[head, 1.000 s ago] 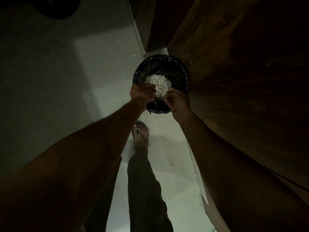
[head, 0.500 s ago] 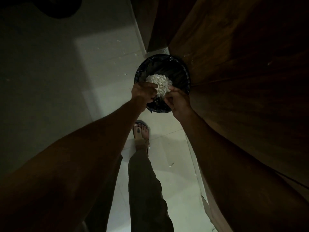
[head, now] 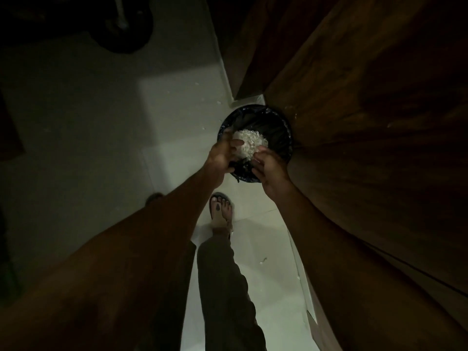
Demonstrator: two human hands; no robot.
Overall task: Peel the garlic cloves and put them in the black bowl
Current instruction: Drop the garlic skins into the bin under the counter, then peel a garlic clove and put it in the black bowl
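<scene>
Heaped in a pale, flaky mound [head: 250, 144], most likely garlic skins rather than whole cloves, though too dim and small to tell for certain. Lying inside a round black container [head: 276, 117] lined with crinkled black plastic, standing on the floor [head: 177, 122] hard against a wooden panel [head: 367, 122]. No single clove to be made out anywhere, and no counter in view.

No long axis to the mound and no direction to it: roughly domed, a little wider than deep, sitting toward the near side of the container.

Judged by its look, very light, dry and loose; soft under pressure, fragile, apt to scatter or drift at a touch. Best taken by scooping from both sides with cupped palms low at the base, not pinched from the top.

Left hand [head: 221, 154] at the mound's left edge, blurred, fingers spread and relaxed, apparently touching the flakes and gripping nothing. Right hand [head: 269, 164] at the near right edge, fingers lightly curled; impossible to say whether anything is held in them.

Below, a sandalled foot [head: 221, 211] and a dark trouser leg; a few white scraps [head: 263, 260] strewn on the pale tiles.
</scene>
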